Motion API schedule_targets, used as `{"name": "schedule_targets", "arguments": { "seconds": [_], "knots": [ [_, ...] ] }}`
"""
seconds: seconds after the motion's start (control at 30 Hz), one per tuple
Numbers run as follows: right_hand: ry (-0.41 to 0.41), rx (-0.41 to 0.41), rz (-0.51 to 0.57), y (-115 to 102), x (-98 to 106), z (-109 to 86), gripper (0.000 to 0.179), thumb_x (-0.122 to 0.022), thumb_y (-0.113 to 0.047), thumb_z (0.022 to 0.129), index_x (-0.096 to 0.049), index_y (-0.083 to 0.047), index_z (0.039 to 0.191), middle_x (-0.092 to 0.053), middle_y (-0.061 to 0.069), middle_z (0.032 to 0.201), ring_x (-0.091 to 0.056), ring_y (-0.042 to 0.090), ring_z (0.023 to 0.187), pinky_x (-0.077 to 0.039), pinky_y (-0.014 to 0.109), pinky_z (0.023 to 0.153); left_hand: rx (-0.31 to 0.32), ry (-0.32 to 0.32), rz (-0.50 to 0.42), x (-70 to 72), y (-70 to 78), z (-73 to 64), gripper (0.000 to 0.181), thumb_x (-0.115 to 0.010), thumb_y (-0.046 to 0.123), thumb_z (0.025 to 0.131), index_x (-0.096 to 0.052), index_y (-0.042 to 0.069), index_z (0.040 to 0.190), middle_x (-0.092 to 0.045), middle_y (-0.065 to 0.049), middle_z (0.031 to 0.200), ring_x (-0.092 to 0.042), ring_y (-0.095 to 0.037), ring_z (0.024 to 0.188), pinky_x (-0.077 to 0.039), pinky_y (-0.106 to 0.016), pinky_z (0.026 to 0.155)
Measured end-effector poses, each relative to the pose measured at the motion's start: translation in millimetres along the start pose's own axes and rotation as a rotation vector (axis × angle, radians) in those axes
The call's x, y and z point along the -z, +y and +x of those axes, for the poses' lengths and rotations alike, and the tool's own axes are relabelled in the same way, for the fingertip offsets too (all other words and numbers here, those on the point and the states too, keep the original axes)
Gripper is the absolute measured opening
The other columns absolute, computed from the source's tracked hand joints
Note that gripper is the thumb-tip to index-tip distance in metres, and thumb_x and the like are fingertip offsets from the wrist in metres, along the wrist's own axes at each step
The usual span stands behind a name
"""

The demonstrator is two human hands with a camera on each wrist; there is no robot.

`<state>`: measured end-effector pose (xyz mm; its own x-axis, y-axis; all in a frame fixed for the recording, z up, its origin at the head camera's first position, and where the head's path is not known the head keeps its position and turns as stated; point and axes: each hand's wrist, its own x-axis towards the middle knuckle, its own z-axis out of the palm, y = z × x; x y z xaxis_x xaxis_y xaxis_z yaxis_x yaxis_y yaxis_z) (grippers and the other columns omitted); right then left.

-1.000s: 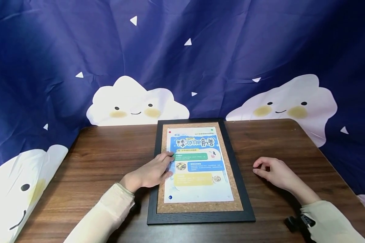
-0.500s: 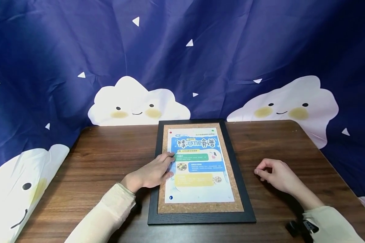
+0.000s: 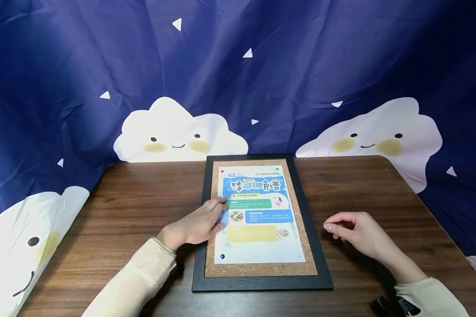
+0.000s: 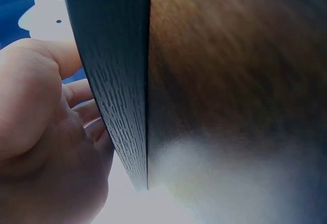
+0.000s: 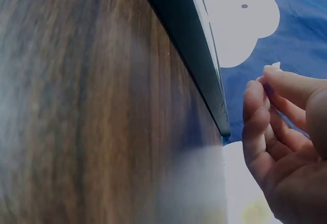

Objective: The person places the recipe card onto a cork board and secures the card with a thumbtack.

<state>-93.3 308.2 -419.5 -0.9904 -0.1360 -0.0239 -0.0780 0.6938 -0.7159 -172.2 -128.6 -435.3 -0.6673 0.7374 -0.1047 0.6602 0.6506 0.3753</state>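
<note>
A printed poster sheet point(image 3: 262, 253) lies on a black-framed cork board point(image 3: 258, 270) in the middle of the table. Round pins mark three of its corners: red point(image 3: 222, 171), green point(image 3: 277, 169) and blue point(image 3: 222, 256). My left hand point(image 3: 196, 224) rests across the board's left frame, its fairly straight fingers touching the sheet's left edge. To the right of the board, my right hand point(image 3: 361, 231) hovers above the table with thumb and fingertips pinched together. Between them in the right wrist view shows a small purple pushpin point(image 5: 268, 89), mostly hidden by the fingers.
The brown wooden table point(image 3: 143, 189) extends on both sides of the board. Behind it hangs a dark blue curtain point(image 3: 206, 57) printed with white clouds and triangles. A small black device point(image 3: 384, 306) sits at the right wrist.
My right hand has shifted a little left, closer to the board's right frame, still pinching. The left hand and the board stay where they were.
</note>
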Motion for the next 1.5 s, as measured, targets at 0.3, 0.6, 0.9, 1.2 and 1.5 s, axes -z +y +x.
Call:
{"name": "schedule_targets", "arguments": {
  "seconds": [0.3, 0.6, 0.9, 1.2, 1.5],
  "knots": [
    [-0.013, 0.1, 0.151, -6, -13, -2.1, 0.006, -0.078, -0.012, 0.1, -0.079, -0.006, 0.098, -0.07, -0.001, 0.075, -0.066, 0.015, 0.063, -0.055, 0.03, 0.054, -0.067, 0.055, -0.075, -12.4, -17.3, 5.7, 0.059, -0.051, 0.027, 0.116, -0.037, -0.011, 0.159, -0.026, -0.027, 0.171, -0.023, -0.044, 0.163, -0.029, -0.057, 0.13],
    [-0.326, 0.12, 0.297, -11, -20, 2.1, 0.015, -0.068, -0.005, 0.105, -0.077, 0.004, 0.111, -0.078, 0.01, 0.088, -0.069, 0.011, 0.07, -0.06, 0.029, 0.062, -0.087, 0.1, -0.066, -37.0, -48.0, 17.5, 0.063, -0.053, 0.036, 0.114, -0.039, -0.004, 0.161, -0.027, -0.02, 0.173, -0.026, -0.037, 0.163, -0.032, -0.056, 0.129],
    [-0.542, 0.211, 0.474, -17, -27, 1.6, 0.014, -0.064, 0.0, 0.106, -0.072, 0.011, 0.11, -0.075, 0.026, 0.09, -0.073, 0.009, 0.075, -0.062, 0.03, 0.059, -0.072, 0.083, -0.098, -28.1, -36.0, 11.9, 0.063, -0.052, 0.033, 0.115, -0.037, -0.006, 0.162, -0.025, -0.021, 0.174, -0.024, -0.039, 0.163, -0.029, -0.058, 0.13],
    [-0.622, 0.167, 0.435, -27, -34, 6.4, 0.011, -0.066, -0.002, 0.104, -0.072, 0.008, 0.102, -0.074, 0.025, 0.085, -0.071, 0.009, 0.065, -0.059, 0.027, 0.053, -0.07, 0.083, -0.056, -30.6, -39.0, 11.5, 0.063, -0.052, 0.033, 0.115, -0.037, -0.006, 0.162, -0.025, -0.02, 0.174, -0.023, -0.037, 0.164, -0.028, -0.055, 0.131],
    [-0.665, 0.13, 0.39, -35, -37, 9.4, 0.011, -0.063, 0.002, 0.103, -0.072, 0.008, 0.098, -0.072, 0.017, 0.08, -0.067, 0.007, 0.06, -0.057, 0.026, 0.049, -0.077, 0.084, -0.099, -24.1, -29.4, 6.6, 0.062, -0.05, 0.034, 0.116, -0.038, -0.008, 0.16, -0.026, -0.023, 0.172, -0.024, -0.04, 0.163, -0.029, -0.057, 0.13]
  ]
}}
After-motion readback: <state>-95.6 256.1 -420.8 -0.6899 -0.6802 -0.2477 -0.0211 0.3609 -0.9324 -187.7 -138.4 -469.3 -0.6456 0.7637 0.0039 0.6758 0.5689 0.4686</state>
